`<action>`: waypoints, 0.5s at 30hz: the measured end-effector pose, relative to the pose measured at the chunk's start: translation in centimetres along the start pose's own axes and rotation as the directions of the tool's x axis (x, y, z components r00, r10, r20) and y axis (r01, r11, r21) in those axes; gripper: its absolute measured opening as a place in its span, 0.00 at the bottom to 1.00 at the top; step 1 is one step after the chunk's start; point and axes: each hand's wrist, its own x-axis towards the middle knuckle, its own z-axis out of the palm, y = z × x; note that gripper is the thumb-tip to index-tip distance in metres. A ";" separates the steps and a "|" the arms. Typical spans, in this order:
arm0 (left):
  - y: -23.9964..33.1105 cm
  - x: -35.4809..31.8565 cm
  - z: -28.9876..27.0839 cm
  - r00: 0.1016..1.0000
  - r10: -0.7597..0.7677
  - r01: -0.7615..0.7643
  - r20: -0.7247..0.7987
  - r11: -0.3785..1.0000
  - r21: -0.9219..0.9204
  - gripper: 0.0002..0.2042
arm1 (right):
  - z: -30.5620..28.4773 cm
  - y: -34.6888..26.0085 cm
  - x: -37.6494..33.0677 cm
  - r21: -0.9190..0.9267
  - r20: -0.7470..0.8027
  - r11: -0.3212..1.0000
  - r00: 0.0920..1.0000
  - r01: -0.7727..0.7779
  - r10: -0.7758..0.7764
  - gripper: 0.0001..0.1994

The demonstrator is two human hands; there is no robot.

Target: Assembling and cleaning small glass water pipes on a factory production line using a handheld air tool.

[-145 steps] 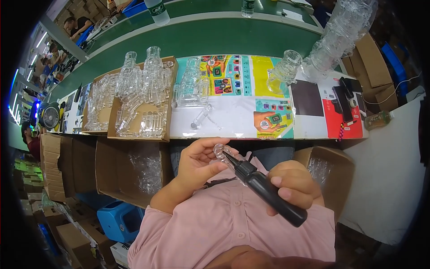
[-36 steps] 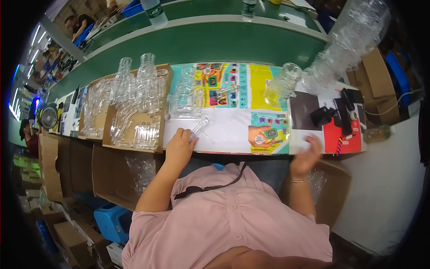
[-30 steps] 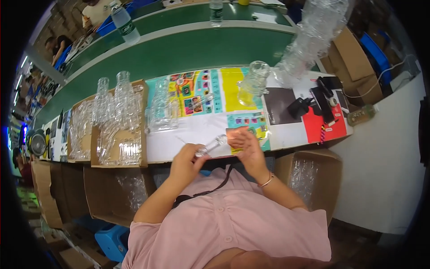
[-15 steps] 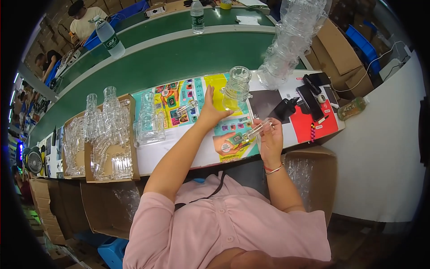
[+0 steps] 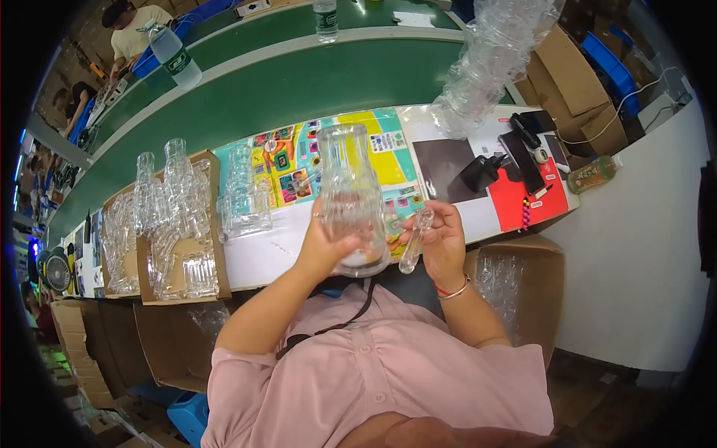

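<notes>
In my left hand (image 5: 323, 250) is a clear flask-shaped vessel (image 5: 347, 175), wide at its base and narrower higher up, tilted with its base toward me. My fingers wrap round its lower side and are partly seen through the clear wall. Beside it, my right hand (image 5: 445, 250) pinches a short clear tube (image 5: 411, 250) with a wider upper end, its lower end pointing down. The tube is close to the vessel's right side; whether they touch I cannot tell. Further left on the table stand other clear vessels (image 5: 243, 190).
A cardboard tray (image 5: 183, 301) of several clear pieces sits at the left. A tall wrapped stack (image 5: 482, 71) of clear pieces rises at the back right. A black bottle (image 5: 478, 175), dark devices (image 5: 525, 164) and a drink bottle (image 5: 594, 173) lie rightward. Beyond runs a green conveyor (image 5: 299, 86).
My left hand has taken hold of the vessel and drawn it off the printed sheet toward me. The tube in my right hand has turned from slanting sideways to pointing downward.
</notes>
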 end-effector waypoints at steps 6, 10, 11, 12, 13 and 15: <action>1.9 -6.9 2.2 0.948 0.312 -0.303 -0.061 0.945 0.123 0.51 | 3.4 -0.4 -1.6 -0.014 0.267 0.999 0.963 -0.040 0.043 0.26; 2.1 -9.0 1.8 0.949 0.305 -0.290 -0.081 0.944 0.155 0.52 | 5.2 -0.9 -2.1 0.013 0.328 1.000 0.945 -0.007 0.003 0.22; 2.2 -9.3 1.7 0.947 0.310 -0.294 -0.083 0.942 0.163 0.51 | 5.4 -0.9 -2.4 0.010 0.331 1.000 0.944 -0.009 0.005 0.22; 2.2 -9.6 1.7 0.945 0.315 -0.298 -0.084 0.939 0.171 0.51 | 5.5 -0.9 -2.6 -0.012 0.333 1.000 0.943 0.014 -0.009 0.22; 2.2 -9.7 1.6 0.945 0.318 -0.301 -0.082 0.939 0.167 0.51 | 5.6 -0.8 -2.7 -0.035 0.334 0.999 0.942 0.039 -0.026 0.22; 2.2 -10.0 1.4 0.944 0.324 -0.311 -0.055 0.935 0.171 0.51 | 5.8 -1.0 -3.0 -0.088 0.343 0.994 0.939 0.062 -0.028 0.22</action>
